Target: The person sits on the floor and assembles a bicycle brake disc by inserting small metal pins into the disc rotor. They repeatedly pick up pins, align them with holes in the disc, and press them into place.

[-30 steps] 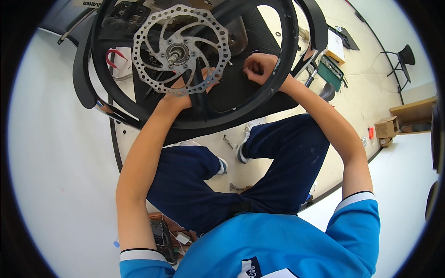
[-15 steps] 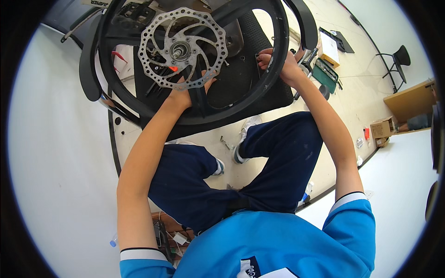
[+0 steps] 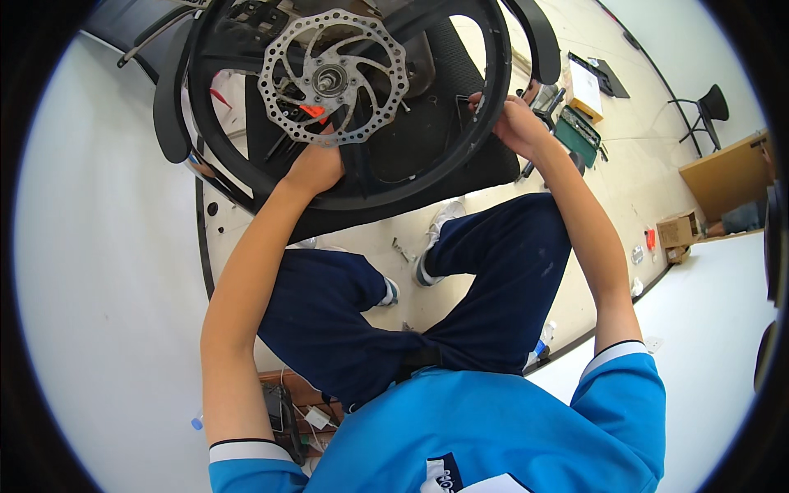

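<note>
A black spoked wheel with a silver perforated brake disc lies across a black chair seat. My left hand reaches in between the spokes, under the disc's near edge. Its fingers are mostly hidden, close to an orange-ended tool and several thin black tools on the seat. At the rim's right side, my right hand is closed, with its fingertips partly behind the rim. A thin dark L-shaped hex key shows at those fingertips, inside the rim.
Black armrests flank the wheel. To the right on the floor are an open green tool case, a white and yellow box and a dark chair. Small metal parts lie between my feet. A cardboard box stands farther right.
The wheel and disc have shifted slightly right and up in the picture. My left fingers have moved from the disc's lower edge to beneath it. My right hand has drawn back slightly to the right.
</note>
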A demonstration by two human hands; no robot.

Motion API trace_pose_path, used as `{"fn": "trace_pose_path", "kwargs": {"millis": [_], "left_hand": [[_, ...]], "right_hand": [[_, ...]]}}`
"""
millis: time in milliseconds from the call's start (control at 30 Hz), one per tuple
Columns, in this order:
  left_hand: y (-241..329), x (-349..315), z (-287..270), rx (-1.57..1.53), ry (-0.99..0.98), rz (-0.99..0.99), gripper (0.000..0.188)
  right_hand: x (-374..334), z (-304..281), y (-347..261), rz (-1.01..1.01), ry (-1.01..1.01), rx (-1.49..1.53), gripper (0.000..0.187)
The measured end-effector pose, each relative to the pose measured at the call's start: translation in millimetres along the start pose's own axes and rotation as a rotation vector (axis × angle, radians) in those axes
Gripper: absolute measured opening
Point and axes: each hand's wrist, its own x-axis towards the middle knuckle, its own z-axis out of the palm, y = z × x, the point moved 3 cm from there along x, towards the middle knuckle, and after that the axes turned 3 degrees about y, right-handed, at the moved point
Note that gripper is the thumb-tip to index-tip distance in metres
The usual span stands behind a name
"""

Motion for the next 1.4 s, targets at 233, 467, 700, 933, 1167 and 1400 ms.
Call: {"fn": "trace_pose_path", "kwargs": {"millis": [233, 467, 700, 933, 1167, 1400], "left_hand": [[27, 12, -19, -0.139, 0.002, 0.035, 0.030], [14, 4, -13, -0.067, 0.019, -0.092, 0.042], [40, 13, -45, -0.044, -0.094, -0.291, 0.037], [33, 5, -44, 0.008, -0.015, -0.391, 0.024], [42, 6, -50, -0.068, -0.052, -0.372, 0.014], [66, 9, -99, -0.330, 0.031, -0.590, 0.019]], "right_hand": [[-4, 4, -2, 0.120, 0.124, 0.207, 0.034], [4, -6, 2, 0.067, 0.044, 0.012, 0.028], [-23, -13, -5, 0.000, -0.034, 0.003, 0.033], [-69, -22, -14, -0.018, 0.084, 0.281, 0.033], [-123, 46, 38, 0.193, 0.047, 0.764, 0.015], [-132, 115, 84, 0.365, 0.122, 0.806, 0.024]]}}
